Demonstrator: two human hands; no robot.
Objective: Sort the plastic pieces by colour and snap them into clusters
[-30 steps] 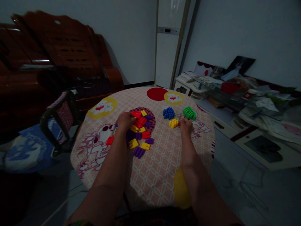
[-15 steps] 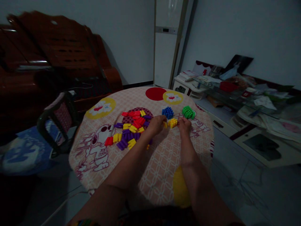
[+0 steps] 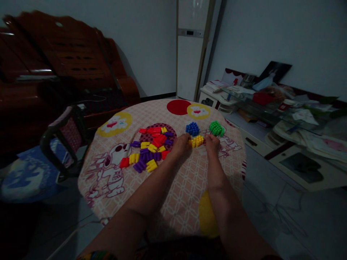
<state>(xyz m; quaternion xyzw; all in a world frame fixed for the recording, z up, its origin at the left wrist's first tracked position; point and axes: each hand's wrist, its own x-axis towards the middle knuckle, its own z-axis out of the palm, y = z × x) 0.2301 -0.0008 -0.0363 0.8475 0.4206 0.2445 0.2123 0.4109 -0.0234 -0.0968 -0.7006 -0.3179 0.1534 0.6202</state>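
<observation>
A cluster of yellow plastic building blocks [image 3: 197, 141] lies on the table between my two hands. My left hand [image 3: 182, 145] is closed at its left end, pinching a yellow block against it. At the right end, the closed fingers of my right hand [image 3: 212, 143] grip the cluster's edge; the fingertips are partly hidden. Just behind stands a blue block cluster [image 3: 192, 129], with a green block cluster [image 3: 216, 128] further right. Left of my left hand is a loose spread of red, yellow and purple blocks [image 3: 146, 156].
The round table wears a patterned cloth [image 3: 181, 202]. A chair [image 3: 63, 141] stands at the left, with a wooden bench [image 3: 76, 61] behind it. On the right is a low cabinet [image 3: 260, 144] heaped with papers and other items.
My left hand has brought its yellow block up against the yellow cluster, closing the gap between them. My right hand has stayed at the cluster's right end. The view has shifted slightly.
</observation>
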